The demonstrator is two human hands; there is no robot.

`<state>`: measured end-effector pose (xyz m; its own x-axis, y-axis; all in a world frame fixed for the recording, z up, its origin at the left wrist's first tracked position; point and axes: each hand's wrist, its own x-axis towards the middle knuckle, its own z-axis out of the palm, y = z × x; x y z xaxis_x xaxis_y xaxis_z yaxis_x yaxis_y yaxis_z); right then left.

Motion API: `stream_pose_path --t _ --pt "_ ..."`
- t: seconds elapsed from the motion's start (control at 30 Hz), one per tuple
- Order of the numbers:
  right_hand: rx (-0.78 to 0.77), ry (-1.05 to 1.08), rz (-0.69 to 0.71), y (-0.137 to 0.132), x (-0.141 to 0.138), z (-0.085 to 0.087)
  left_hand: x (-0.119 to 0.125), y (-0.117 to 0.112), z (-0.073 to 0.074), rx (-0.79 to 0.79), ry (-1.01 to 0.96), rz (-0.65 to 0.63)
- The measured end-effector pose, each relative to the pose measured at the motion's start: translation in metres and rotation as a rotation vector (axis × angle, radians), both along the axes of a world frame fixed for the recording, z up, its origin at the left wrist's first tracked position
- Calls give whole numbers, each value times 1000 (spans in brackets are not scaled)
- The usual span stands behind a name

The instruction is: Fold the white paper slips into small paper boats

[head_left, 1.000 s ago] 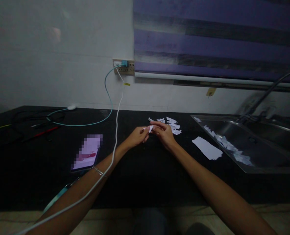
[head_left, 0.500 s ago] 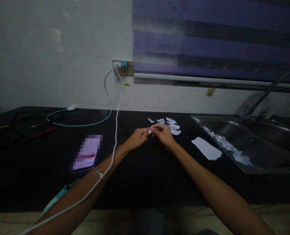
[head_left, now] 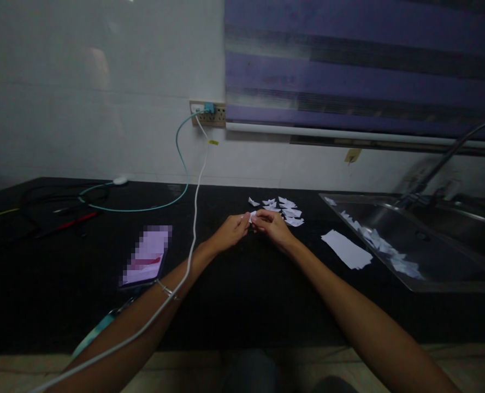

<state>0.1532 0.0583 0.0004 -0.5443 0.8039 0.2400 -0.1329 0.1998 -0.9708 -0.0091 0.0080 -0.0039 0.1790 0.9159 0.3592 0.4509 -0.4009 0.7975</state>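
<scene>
Nearest, well left of the sink (head_left: 439,245), a teal strap (head_left: 93,334) lies beside the person's left forearm, and a white cable (head_left: 195,213) passes over that arm. Farther left of the sink than the hands is a phone (head_left: 147,254), its lit screen blurred out. Just left of the sink's rim lies a small stack of white paper (head_left: 346,249). Left of the sink and apart from it, the left hand (head_left: 229,232) and right hand (head_left: 273,226) meet, thumbs and fingertips pinched on a small white paper piece (head_left: 251,215) between them; its folds are too small to make out. Several folded paper pieces (head_left: 294,213) lie just past the right hand, left of the sink. More paper pieces (head_left: 390,251) line the sink's left side. At the sink's back rises a faucet (head_left: 447,154); beyond the sink, a purple blind (head_left: 349,87) covers part of the wall.
</scene>
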Motion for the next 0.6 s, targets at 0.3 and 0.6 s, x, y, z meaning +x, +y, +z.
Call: stream_pose_path --t 0.3,0.6 --pt "93 -45 90 12 9 0 -6 5 -4 -321 -348 -185" --pt "214 -117 -10 3 8 9 -13 2 0 -170 -270 -192"
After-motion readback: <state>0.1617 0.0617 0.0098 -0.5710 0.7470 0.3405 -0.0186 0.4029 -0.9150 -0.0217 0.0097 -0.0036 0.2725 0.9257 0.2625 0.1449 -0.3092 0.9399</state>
